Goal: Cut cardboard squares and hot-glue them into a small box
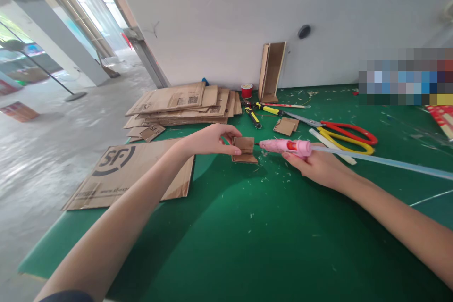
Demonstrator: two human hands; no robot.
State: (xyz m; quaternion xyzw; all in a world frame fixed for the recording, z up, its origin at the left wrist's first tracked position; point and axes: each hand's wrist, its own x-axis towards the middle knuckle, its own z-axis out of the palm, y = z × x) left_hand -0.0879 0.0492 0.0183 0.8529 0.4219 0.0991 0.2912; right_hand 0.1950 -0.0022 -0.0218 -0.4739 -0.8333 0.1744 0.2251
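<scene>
We work at a green table (226,245), where the broad cardboard sheet (123,170) lies flat at our left and a cardboard stack (166,99) rises behind it. The scissors (314,122) lie just beyond our right hand (320,166); we should mind their handles if that wrist swings outward.

The right fingers are wrapped around the pink glue gun (283,146), though its grip is mostly hidden. A long glue stick (382,159) trails from its back, so we had best turn the gun gently and let the stick clear our forearm.

Our left hand (214,140) has its fingers nearly closed, pinching the small cardboard piece (245,145) by its left side, in front of us near the middle of the table. That hold seems sound: it leaves the right edge free and our skin away from heat.

The nozzle (256,144) points at that edge; we cannot tell whether it touches. A slow, even squeeze would suit such narrow card.
</scene>
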